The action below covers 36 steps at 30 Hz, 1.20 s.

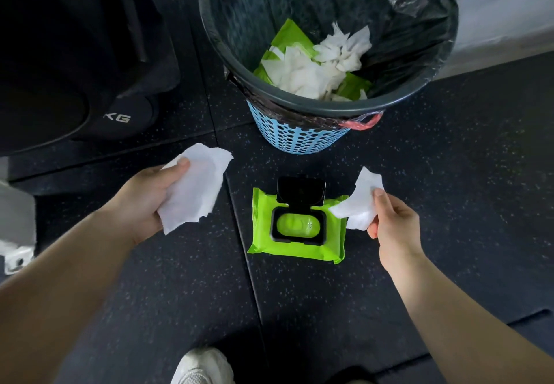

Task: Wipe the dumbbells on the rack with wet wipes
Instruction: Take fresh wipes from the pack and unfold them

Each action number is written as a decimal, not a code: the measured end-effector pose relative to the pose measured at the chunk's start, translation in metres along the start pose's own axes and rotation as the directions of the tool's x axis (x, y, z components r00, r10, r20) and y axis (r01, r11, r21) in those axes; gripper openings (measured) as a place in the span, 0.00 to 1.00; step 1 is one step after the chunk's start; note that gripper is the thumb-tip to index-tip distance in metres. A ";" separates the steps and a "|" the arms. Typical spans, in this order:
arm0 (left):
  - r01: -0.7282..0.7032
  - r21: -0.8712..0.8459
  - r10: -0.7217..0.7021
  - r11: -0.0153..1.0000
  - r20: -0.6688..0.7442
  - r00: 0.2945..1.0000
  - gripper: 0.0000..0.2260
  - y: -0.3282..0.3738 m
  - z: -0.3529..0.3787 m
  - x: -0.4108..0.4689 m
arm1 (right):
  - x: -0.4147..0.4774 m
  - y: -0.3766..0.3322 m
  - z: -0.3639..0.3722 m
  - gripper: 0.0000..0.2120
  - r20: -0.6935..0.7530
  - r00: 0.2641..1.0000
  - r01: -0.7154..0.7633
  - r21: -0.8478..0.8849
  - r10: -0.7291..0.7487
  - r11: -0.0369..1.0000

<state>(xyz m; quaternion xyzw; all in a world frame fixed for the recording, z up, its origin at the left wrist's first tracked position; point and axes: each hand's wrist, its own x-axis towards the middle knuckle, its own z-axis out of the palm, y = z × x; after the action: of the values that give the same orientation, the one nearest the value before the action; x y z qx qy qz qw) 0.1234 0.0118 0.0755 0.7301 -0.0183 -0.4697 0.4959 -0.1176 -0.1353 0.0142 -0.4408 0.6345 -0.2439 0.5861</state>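
A green wet wipe pack (pixel 299 248) lies on the dark speckled floor with its black flip lid (pixel 300 189) open. My left hand (pixel 147 200) grips a white wipe (pixel 195 191) to the left of the pack. A second white wipe (pixel 359 200) is pinched between the fingers and thumb of my right hand (pixel 392 227), just right of the pack's opening. The end of a black dumbbell (pixel 120 116) marked "KG" shows at the upper left, apart from both hands.
A blue perforated bin (pixel 293 134) with a black liner stands beyond the pack and holds used white wipes (pixel 314 68) and green packaging. A white shoe (pixel 204 365) shows at the bottom. A grey object (pixel 15 221) sits at the left edge.
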 end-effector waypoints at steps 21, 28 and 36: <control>0.074 -0.058 -0.051 0.996 0.331 0.942 0.19 0.032 0.031 -0.029 | -0.023 -0.039 0.065 0.26 0.714 0.686 -0.076 -0.122 0.141 0.990; 0.133 -0.022 -0.110 0.991 0.448 0.888 0.14 0.043 0.048 -0.032 | -0.011 -0.017 0.070 0.19 0.862 0.411 -0.478 -0.074 0.298 0.875; 0.266 0.057 -0.270 0.962 0.304 0.913 0.18 0.090 0.038 -0.124 | -0.064 -0.083 -0.006 0.25 0.694 0.660 -0.582 0.232 0.287 0.779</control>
<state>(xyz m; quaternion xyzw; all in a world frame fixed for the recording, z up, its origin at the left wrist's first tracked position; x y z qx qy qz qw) 0.0667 -0.0001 0.2225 0.6466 0.0013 -0.6416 0.4127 -0.1054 -0.1232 0.1176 -0.1829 0.4206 -0.0671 0.8861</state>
